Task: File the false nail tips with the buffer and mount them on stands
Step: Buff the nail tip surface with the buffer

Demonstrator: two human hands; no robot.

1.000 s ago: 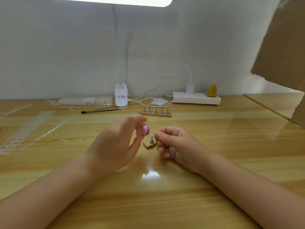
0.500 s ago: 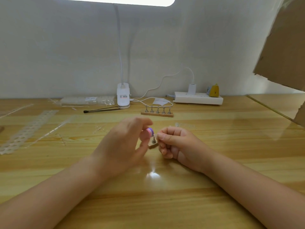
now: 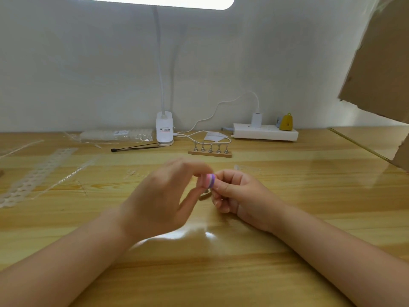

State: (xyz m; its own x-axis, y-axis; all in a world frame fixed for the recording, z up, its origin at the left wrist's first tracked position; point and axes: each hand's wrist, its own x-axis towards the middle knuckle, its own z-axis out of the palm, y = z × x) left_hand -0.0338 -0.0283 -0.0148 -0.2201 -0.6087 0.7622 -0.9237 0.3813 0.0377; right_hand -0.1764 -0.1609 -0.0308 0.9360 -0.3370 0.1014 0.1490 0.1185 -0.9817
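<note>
My left hand (image 3: 161, 202) pinches a small pink and purple buffer block (image 3: 209, 180) between thumb and fingers. The block touches the curled fingertips of my right hand (image 3: 234, 193), which seems to pinch something tiny; a nail tip there is too small to make out. Just below the two hands a small wooden stand (image 3: 204, 196) sits on the table, mostly hidden by the fingers. A wooden base with several metal stands (image 3: 210, 151) sits further back at the centre.
Clear strips of nail tips (image 3: 37, 176) lie on the left of the wooden table (image 3: 221, 273). Behind are a plastic bag (image 3: 115, 136), a black stick (image 3: 135, 148), a white clip lamp (image 3: 164, 131), its cable and a power strip (image 3: 265, 131). Cardboard (image 3: 380, 63) hangs at right.
My left hand has carried the buffer rightward until it meets my right fingertips. The small stand between the hands is now largely covered.
</note>
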